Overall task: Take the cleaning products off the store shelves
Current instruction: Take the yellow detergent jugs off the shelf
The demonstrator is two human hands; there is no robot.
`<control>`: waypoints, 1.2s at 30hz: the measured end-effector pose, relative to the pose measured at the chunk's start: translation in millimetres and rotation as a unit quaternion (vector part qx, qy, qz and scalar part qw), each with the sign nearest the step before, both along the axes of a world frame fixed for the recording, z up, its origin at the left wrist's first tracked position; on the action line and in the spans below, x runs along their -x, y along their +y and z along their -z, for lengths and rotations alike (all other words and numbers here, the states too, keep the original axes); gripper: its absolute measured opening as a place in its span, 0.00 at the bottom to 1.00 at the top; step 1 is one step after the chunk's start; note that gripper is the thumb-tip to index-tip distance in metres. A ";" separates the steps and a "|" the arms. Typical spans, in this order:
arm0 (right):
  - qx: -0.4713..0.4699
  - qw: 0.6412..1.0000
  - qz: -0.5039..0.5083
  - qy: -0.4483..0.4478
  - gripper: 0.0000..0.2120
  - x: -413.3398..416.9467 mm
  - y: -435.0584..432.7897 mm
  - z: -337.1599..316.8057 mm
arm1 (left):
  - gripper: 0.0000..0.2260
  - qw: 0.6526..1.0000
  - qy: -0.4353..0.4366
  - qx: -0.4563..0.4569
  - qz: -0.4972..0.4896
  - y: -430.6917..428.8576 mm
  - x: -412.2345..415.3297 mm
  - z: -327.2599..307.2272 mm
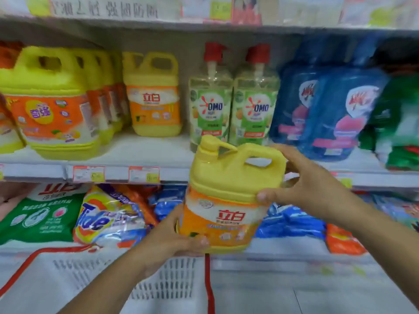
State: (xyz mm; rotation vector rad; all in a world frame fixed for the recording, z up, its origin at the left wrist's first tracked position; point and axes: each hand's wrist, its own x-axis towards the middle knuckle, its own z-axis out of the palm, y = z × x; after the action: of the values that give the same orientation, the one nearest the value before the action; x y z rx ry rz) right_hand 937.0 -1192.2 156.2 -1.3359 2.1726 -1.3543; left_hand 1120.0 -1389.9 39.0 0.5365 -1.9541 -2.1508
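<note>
while both hands hold it clear of the middle shelf [140, 150], the yellow dish-detergent jug [226, 200] tilts slightly above a red-rimmed white basket [68, 279]. the left hand [174, 236] cups its lower corner, thumb curled over the front; the right hand [306, 184] grasps its shoulder beside the handle. a matching jug [154, 98] stands on the shelf.

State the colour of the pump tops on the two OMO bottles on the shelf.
Red pump tops on both OMO bottles; the head view shows them best.
</note>
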 end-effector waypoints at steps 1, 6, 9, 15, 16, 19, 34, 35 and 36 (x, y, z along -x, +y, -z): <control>-0.027 0.999 0.011 -0.018 0.37 5.9 9.7 11.0 | 0.39 1.000 -0.020 -0.007 0.007 7.7 3.5 8.6; -0.034 0.991 0.008 -0.126 0.35 38.6 56.4 57.0 | 0.48 0.996 -0.073 -0.026 0.049 31.6 19.4 32.2; -0.003 0.964 -0.011 -0.265 0.24 47.1 79.0 65.9 | 0.44 0.994 -0.085 0.024 0.065 42.3 31.5 40.9; 0.038 0.939 -0.017 -0.340 0.33 58.8 113.7 70.7 | 0.47 0.985 -0.057 0.152 0.050 85.7 56.7 60.0; 0.031 0.943 -0.026 -0.331 0.32 61.1 120.9 71.2 | 0.48 0.984 -0.046 0.166 0.049 89.1 60.7 62.2; 0.043 0.934 -0.029 -0.353 0.19 66.2 137.1 71.5 | 0.50 0.972 -0.030 0.225 0.053 93.9 69.7 66.5; 0.027 0.945 -0.022 -0.326 0.25 69.5 146.4 76.3 | 0.47 0.964 -0.047 0.252 0.078 90.2 72.5 57.2; 0.014 0.948 -0.036 -0.314 0.31 72.0 147.3 74.6 | 0.45 0.969 -0.062 0.222 0.089 88.1 71.0 53.0; -0.005 0.956 -0.039 -0.290 0.34 72.9 147.1 72.3 | 0.44 0.973 -0.071 0.194 0.104 85.7 69.1 49.9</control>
State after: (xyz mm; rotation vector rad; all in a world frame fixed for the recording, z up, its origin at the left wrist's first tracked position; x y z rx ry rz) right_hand 864.1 -1045.1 83.9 -0.8564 1.7063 -1.4697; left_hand 1050.8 -1304.2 -10.9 0.4420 -2.5288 -1.7983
